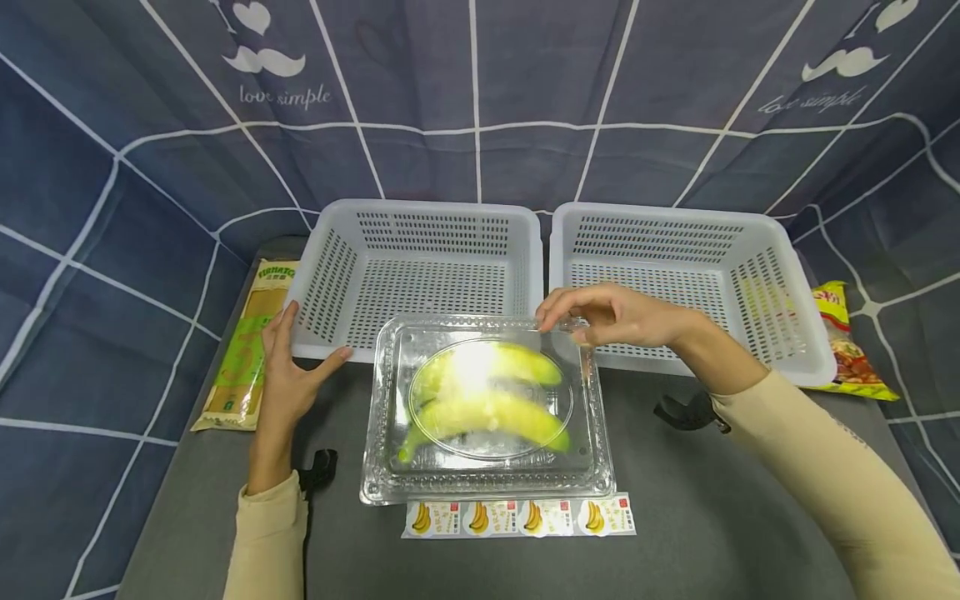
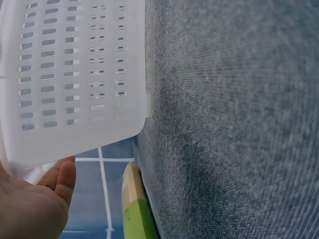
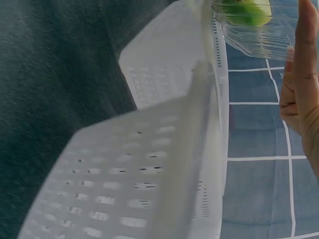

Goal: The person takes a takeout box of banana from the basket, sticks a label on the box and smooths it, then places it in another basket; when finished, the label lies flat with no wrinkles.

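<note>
I see bananas [image 1: 491, 417] inside the clear clamshell [image 1: 491, 483], pinched by the right hand [image 1: 621, 313], not yet in the right basket [image 1: 660, 242] or left basket [image 1: 431, 287], whose corner the left hand [image 1: 291, 377] grips; banana stickers [image 1: 480, 518] look unapplied.

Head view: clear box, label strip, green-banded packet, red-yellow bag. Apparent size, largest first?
1. Clear box
2. Label strip, green-banded packet: too alike to rank
3. Red-yellow bag, partly hidden by right basket
</note>
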`<state>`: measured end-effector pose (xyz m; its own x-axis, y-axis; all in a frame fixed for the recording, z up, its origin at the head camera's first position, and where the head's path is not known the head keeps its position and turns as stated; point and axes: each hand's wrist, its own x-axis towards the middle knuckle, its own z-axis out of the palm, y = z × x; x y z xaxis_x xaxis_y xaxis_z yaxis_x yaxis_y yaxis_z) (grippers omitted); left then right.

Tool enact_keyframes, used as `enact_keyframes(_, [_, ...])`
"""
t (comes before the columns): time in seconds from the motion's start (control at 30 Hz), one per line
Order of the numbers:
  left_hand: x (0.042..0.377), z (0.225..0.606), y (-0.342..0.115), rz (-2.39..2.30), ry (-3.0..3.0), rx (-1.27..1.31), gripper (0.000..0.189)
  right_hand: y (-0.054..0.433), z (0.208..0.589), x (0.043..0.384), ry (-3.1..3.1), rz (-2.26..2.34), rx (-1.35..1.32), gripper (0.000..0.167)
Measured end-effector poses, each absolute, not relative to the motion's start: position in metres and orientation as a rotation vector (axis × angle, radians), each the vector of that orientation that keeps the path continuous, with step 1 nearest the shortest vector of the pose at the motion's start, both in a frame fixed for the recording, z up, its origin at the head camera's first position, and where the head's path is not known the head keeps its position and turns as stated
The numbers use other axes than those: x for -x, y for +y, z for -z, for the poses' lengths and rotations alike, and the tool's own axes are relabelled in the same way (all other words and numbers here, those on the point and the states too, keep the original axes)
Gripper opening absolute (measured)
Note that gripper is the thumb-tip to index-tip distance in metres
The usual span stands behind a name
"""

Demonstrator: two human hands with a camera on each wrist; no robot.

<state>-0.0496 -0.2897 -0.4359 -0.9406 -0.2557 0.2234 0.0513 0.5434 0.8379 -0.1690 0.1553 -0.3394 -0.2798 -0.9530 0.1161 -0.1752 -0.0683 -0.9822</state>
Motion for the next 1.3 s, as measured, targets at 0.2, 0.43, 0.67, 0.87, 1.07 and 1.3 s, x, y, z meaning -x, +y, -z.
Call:
enact_keyframes(0.2, [0.049, 0.438, -0.291, 1.347, -2.471, -0.178, 0.104, 0.159, 0.346, 0.153, 1.516, 1.422, 1.207, 0.032])
enact_keyframes(0.43, [0.049, 0.437, -0.29, 1.359, -2.483, -0.186, 0.104, 0.165, 0.362, 0.126, 1.492, 1.413, 1.193, 0.041])
enact_keyframes(0.67, [0.048, 0.435, -0.289, 1.371, -2.463, -0.182, 0.104, 0.172, 0.385, 0.099, 1.488, 1.425, 1.129, 0.038])
enact_keyframes(0.87, [0.042, 0.41, -0.271, 1.379, -2.445, -0.178, 0.098, 0.175, 0.401, 0.09, 1.512, 1.451, 1.087, 0.039])
enact_keyframes(1.07, [0.044, 0.421, -0.278, 1.373, -2.445, -0.198, 0.101, 0.178, 0.414, 0.093, 1.579, 1.447, 1.083, 0.038])
enact_keyframes(1.3, [0.049, 0.438, -0.289, 1.364, -2.447, -0.186, 0.104, 0.182, 0.43, 0.096, 1.637, 1.488, 1.095, 0.031])
